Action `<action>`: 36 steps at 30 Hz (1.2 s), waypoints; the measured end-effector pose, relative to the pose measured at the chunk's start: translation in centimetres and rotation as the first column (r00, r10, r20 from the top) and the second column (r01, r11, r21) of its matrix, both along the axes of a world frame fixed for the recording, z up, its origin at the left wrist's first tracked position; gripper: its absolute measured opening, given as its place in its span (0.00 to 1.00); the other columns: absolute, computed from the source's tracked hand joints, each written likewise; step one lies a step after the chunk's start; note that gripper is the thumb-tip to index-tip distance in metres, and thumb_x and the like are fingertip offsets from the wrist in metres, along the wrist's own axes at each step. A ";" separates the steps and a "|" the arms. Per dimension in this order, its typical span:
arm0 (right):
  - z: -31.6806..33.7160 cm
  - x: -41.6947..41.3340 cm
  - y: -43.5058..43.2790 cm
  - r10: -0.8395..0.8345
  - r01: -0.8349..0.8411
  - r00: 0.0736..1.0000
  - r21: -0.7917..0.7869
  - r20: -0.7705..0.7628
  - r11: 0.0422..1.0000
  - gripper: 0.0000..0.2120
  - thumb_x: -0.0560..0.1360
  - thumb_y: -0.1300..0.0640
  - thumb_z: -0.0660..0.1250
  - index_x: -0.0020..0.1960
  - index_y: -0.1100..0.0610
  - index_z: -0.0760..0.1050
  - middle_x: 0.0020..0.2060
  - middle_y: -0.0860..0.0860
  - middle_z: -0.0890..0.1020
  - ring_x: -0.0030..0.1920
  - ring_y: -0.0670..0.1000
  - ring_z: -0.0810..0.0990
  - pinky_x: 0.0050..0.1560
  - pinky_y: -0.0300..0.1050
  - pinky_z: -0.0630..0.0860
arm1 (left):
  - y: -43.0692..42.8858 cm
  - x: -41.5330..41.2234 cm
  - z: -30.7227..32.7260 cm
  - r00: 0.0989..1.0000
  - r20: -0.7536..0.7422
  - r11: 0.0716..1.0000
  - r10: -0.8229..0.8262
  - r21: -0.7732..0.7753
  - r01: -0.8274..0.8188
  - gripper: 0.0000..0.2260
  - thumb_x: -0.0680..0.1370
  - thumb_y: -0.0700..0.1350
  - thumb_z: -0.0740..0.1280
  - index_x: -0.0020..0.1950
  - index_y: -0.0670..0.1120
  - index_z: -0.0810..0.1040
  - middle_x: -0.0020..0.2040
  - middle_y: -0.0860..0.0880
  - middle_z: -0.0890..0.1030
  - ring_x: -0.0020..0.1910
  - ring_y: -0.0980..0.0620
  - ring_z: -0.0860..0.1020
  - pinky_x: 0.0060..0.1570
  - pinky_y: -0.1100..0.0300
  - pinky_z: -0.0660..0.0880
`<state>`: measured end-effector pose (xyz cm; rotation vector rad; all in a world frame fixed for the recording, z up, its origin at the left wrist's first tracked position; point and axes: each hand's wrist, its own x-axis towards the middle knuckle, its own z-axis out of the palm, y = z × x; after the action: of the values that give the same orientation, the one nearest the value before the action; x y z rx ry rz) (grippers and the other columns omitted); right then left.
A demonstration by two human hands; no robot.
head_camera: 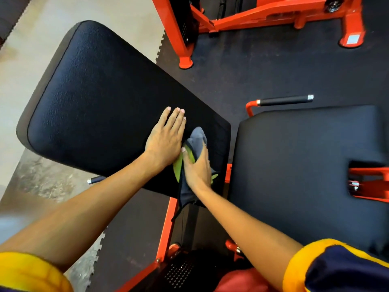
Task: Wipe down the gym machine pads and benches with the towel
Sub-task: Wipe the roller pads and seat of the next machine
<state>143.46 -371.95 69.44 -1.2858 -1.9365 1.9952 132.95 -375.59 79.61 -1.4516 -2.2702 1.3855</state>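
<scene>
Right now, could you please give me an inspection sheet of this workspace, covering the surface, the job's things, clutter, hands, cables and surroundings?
Surface: long black pad, textured, with both hands near its lower end.
Job's things: grey and green towel, bunched on the long black pad; second black pad beside it, with no hand on it.
Clutter: nothing seen.
Hands: left hand flat on the long black pad, fingers straight; right hand grips the towel against the pad.
Cables: nothing seen.
Surroundings: orange machine frame beyond the pads; black handle with a metal tip; dark rubber floor mats; pale floor at the left.
</scene>
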 end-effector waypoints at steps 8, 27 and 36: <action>-6.8 6.5 -1.6 0.035 -0.034 0.998 -0.029 0.052 0.999 0.39 0.74 0.27 0.62 0.79 0.45 0.62 0.73 0.50 0.74 0.72 0.54 0.74 0.70 0.57 0.73 | -2.3 2.1 -0.7 0.999 0.022 0.999 -0.043 0.011 0.042 0.28 0.85 0.49 0.41 0.82 0.37 0.44 0.83 0.36 0.45 0.83 0.39 0.45 0.80 0.39 0.44; -8.7 10.4 -3.7 0.476 -0.464 0.877 0.350 0.057 0.813 0.48 0.74 0.40 0.70 0.83 0.43 0.42 0.83 0.45 0.49 0.83 0.48 0.47 0.81 0.54 0.55 | -3.3 3.4 -1.4 0.997 0.021 0.996 -0.078 0.048 0.077 0.27 0.86 0.50 0.42 0.82 0.36 0.48 0.83 0.36 0.50 0.82 0.38 0.48 0.80 0.38 0.46; -3.8 7.5 -6.1 0.394 -0.272 0.906 0.504 -0.153 0.820 0.57 0.71 0.43 0.78 0.81 0.38 0.37 0.82 0.45 0.51 0.84 0.51 0.46 0.82 0.55 0.51 | -3.2 3.6 -1.2 0.996 0.004 0.996 -0.090 -0.003 0.090 0.30 0.85 0.53 0.41 0.82 0.35 0.47 0.82 0.34 0.48 0.82 0.37 0.47 0.79 0.37 0.46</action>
<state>150.97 -378.05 65.64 -0.5721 -2.4311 1.5386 136.57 -378.78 78.40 -1.5386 -2.1760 1.3628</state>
